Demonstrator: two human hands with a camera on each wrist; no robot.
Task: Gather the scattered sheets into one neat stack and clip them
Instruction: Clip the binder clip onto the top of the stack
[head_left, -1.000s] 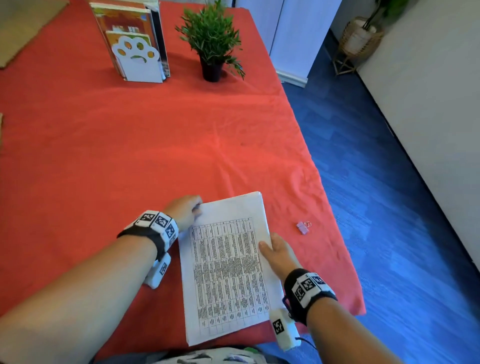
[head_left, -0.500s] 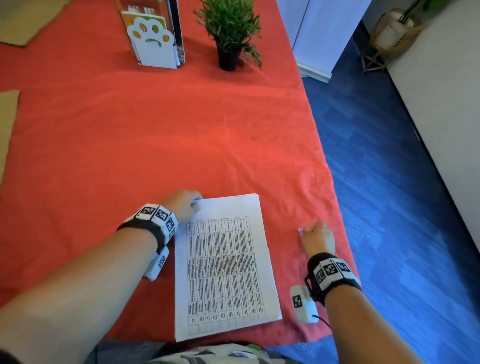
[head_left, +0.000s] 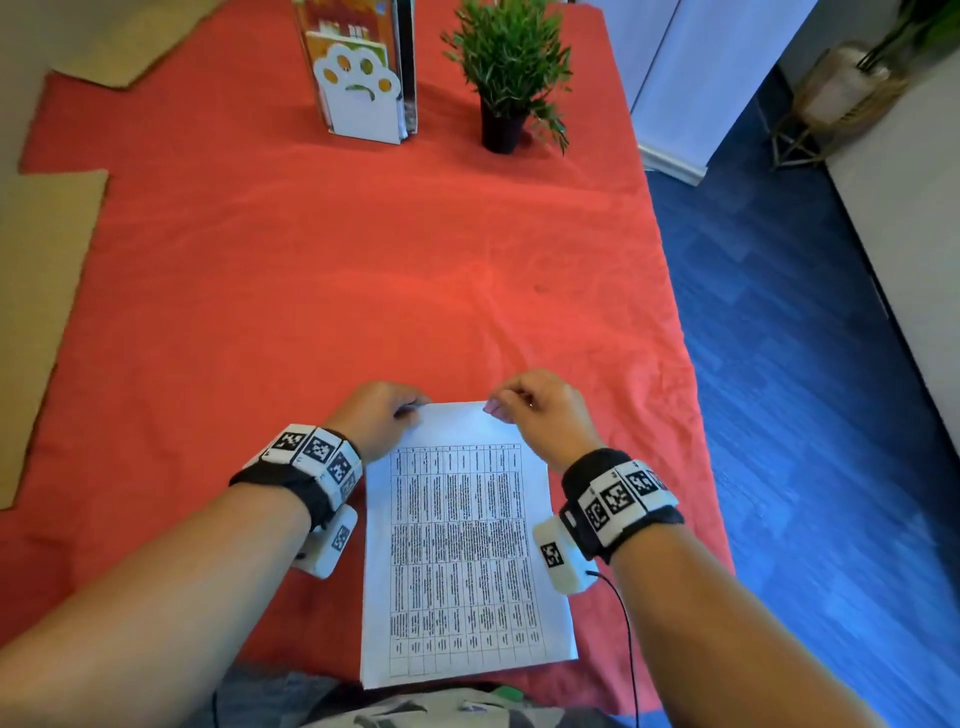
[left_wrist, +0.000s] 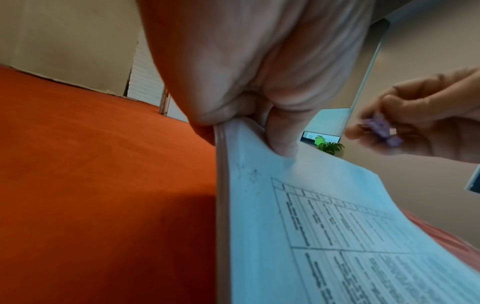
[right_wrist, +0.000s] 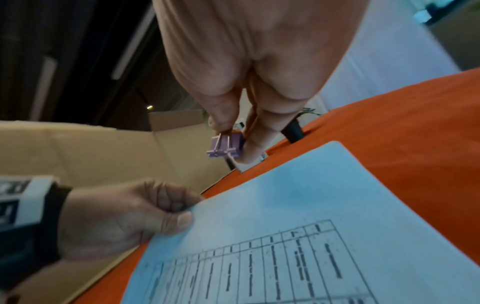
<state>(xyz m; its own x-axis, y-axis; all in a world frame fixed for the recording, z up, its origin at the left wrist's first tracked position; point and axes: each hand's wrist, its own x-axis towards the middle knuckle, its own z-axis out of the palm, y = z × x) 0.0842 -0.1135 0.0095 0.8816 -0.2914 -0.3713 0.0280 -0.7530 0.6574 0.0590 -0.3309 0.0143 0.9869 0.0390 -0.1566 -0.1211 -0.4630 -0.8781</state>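
A stack of white sheets (head_left: 462, 551) printed with a table lies on the red cloth at the near edge, and also shows in the left wrist view (left_wrist: 324, 236) and the right wrist view (right_wrist: 298, 236). My left hand (head_left: 387, 415) pinches the stack's far left corner, thumb on top (left_wrist: 281, 131), lifting it slightly. My right hand (head_left: 524, 408) hovers over the far right corner and pinches a small purple binder clip (right_wrist: 226, 145) by its wire handles. The clip (left_wrist: 384, 131) is apart from the paper.
A white paw-print bookend with books (head_left: 361, 78) and a potted plant (head_left: 509, 73) stand at the table's far side. Cardboard pieces (head_left: 41, 312) lie at the left. The table's right edge (head_left: 691, 364) drops to a blue floor.
My right hand left the stack, reached right to the clip on the cloth, picked it up and brought it over the stack's far edge. My left hand stayed on the far left corner.
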